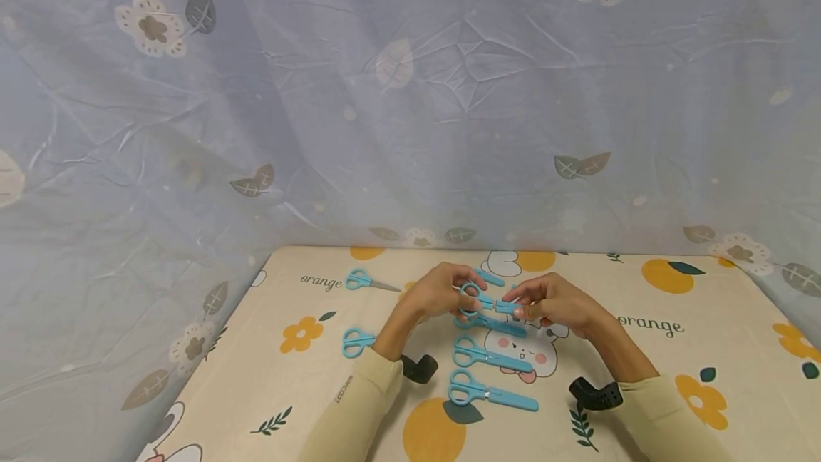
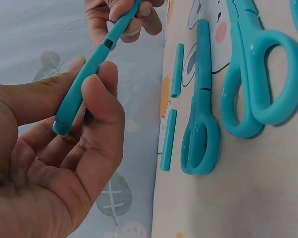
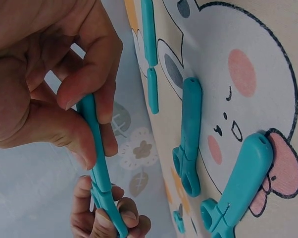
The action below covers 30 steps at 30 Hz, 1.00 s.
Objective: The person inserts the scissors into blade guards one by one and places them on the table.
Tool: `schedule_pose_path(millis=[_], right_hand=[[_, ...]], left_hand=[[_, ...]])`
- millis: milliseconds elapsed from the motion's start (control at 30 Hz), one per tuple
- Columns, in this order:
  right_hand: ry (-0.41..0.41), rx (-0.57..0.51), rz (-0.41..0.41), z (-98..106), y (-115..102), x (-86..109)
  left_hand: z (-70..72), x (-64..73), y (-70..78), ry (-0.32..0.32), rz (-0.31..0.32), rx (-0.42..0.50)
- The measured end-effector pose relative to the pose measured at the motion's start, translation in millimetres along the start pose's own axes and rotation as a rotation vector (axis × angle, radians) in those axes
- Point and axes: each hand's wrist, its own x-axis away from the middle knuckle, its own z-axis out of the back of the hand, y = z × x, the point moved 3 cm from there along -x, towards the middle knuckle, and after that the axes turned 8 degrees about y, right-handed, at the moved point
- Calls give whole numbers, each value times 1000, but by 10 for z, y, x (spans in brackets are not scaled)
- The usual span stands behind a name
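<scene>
Above the table, my left hand pinches the light-blue handles of a pair of scissors between thumb and fingers. From the other side, my right hand pinches a matching blue blade cover that sits over the blades. Only a narrow gap separates cover and handles in the left wrist view, where the scissors are seen edge-on. Just below the hands lie covered scissors, one of several pairs in a column. In the right wrist view, the cover meets the handles end to end.
Two more covered scissors, one pair above another, lie nearer on the patterned tablecloth. Loose covers lie beyond the hands. To the left are bare-bladed scissors and another pair, partly behind the left forearm. A curtain hangs behind.
</scene>
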Motion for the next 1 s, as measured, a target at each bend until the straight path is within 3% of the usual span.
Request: schedule_pose_path(millis=[1000], right_hand=[[-19,6,-3,-24,48,0]], left_hand=[[-90,-11,-32,19,-8,-54]])
